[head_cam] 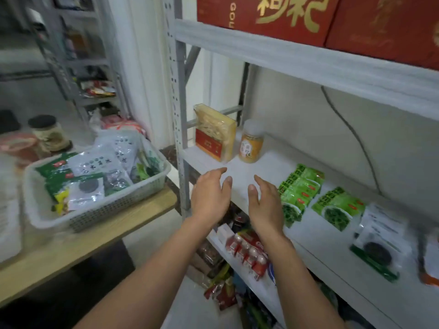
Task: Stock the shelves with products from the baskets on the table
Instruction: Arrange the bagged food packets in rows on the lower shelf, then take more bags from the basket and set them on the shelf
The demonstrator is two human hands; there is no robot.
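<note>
Basket (99,217): on tabletop (71,252), left of shelf (268,167), long axis angled toward the shelf; packets (95,162) lying flat inside, seemingly overlapped. Left hand (210,198), right hand (264,205): each grip apart, empty, over shelf front.

2 bare arms show: the left forearm (161,269) and the right forearm (294,269) are uncovered right down to the picture's lower edge. The left hand (210,198) and the right hand (264,205) are bare too, each with a short, plain thumbnail (229,179).
</note>
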